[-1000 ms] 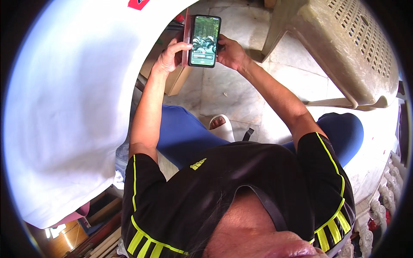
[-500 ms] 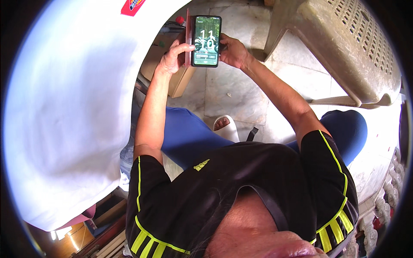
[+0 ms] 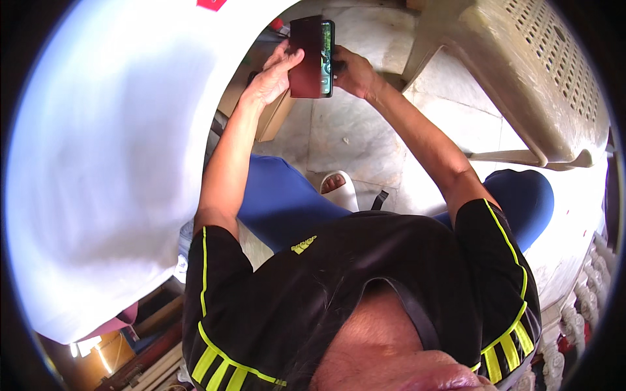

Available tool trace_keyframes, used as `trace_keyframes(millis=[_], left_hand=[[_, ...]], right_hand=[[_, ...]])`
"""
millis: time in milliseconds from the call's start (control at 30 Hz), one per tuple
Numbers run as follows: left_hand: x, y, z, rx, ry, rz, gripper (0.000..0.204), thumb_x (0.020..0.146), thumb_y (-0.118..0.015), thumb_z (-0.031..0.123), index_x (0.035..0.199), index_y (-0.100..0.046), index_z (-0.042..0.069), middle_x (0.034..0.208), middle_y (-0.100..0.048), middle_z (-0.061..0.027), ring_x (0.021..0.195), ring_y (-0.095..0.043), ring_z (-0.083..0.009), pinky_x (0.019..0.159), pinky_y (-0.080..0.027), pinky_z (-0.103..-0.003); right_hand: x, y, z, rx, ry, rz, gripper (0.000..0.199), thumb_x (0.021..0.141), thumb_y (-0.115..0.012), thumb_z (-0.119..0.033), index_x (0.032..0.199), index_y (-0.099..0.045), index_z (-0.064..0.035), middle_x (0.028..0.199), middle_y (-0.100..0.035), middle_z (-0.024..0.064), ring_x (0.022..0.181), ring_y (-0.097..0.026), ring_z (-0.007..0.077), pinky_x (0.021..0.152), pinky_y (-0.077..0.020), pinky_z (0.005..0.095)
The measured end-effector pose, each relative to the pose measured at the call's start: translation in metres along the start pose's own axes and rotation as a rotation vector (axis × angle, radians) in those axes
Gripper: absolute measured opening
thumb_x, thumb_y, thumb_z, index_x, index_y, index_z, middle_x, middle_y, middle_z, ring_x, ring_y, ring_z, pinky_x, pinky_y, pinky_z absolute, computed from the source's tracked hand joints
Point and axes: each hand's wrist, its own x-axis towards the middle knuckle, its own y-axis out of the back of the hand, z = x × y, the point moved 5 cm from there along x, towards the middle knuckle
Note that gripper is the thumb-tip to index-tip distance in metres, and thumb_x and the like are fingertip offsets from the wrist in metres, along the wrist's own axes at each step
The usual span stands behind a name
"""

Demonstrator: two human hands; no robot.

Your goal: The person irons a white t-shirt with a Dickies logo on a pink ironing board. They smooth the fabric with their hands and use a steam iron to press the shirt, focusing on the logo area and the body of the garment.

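A smartphone (image 3: 327, 58) in a flip case is held up at the top middle, its screen lit. The dark red cover (image 3: 305, 62) of the case is swung partly across the screen, leaving only a strip at the right showing. My left hand (image 3: 272, 77) pinches the cover's left edge, thumb on its front and fingers behind. On the other side my right hand (image 3: 355, 73) grips the phone by its right edge; some of its fingers are hidden behind it.
A white-covered table (image 3: 117, 143) with a red item (image 3: 212, 3) fills the left. At right lies a beige plastic stool or chair (image 3: 521, 85) with a perforated panel. A cardboard box (image 3: 274, 117) stands below my left hand. My foot in a white slipper (image 3: 345, 195) rests on the tiled floor (image 3: 365, 140).
The cover, seen edge-on earlier with the screen fully showing, has swung rightward over most of the screen. My left hand turned with it; my right hand stayed nearly in place.
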Motion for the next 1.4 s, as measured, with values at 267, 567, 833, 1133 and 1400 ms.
trace_keyframes(millis=[267,567,833,1133,1400], left_hand=[[-0.014,0.055,-0.030,-0.132,0.348,0.086,0.060,0.092,-0.067,0.004,0.141,-0.033,0.002,0.131,-0.057,-0.0118,0.119,-0.060,-0.0240,0.104,-0.046,-0.044],[-0.069,0.131,-0.113,-0.367,0.148,0.333,0.048,0.098,-0.058,0.012,0.143,-0.043,0.012,0.137,-0.055,-0.0098,0.130,-0.050,-0.0261,0.110,-0.040,-0.048],[-0.062,0.246,-0.182,-0.366,0.163,1.047,0.040,0.097,-0.060,0.024,0.135,-0.050,0.015,0.128,-0.061,-0.0089,0.115,-0.060,-0.0298,0.101,-0.045,-0.056],[-0.043,0.297,-0.214,-0.054,0.256,1.106,0.060,0.094,-0.063,0.039,0.142,-0.044,0.008,0.136,-0.056,-0.0133,0.118,-0.058,-0.0303,0.099,-0.046,-0.052],[-0.119,0.255,-0.162,0.474,0.434,0.921,0.071,0.089,-0.071,0.035,0.147,-0.039,0.010,0.129,-0.055,-0.0114,0.114,-0.053,-0.0246,0.092,-0.044,-0.037]], right_hand=[[0.017,-0.010,0.012,-0.664,-0.083,0.078,0.040,0.091,-0.047,-0.010,0.128,-0.056,-0.0004,0.110,-0.065,0.0102,0.096,-0.062,0.0195,0.091,-0.0508,0.0390],[-0.013,-0.063,0.038,-0.731,0.084,-0.414,0.043,0.092,-0.054,-0.009,0.135,-0.053,-0.0052,0.132,-0.060,0.0056,0.114,-0.059,0.0161,0.098,-0.0464,0.0307],[-0.010,0.026,0.031,-1.027,-0.063,-0.065,0.043,0.091,-0.054,-0.025,0.129,-0.057,-0.0045,0.115,-0.066,0.0102,0.105,-0.061,0.0199,0.094,-0.0489,0.0346],[-0.016,0.059,0.023,-0.975,0.013,0.055,0.038,0.087,-0.057,-0.022,0.118,-0.064,-0.0014,0.102,-0.068,0.0127,0.086,-0.065,0.0189,0.077,-0.0528,0.0326],[-0.054,0.003,0.049,-0.742,0.042,0.024,0.034,0.092,-0.055,-0.022,0.118,-0.061,-0.0004,0.097,-0.069,0.0108,0.082,-0.061,0.0147,0.073,-0.0522,0.0301]])
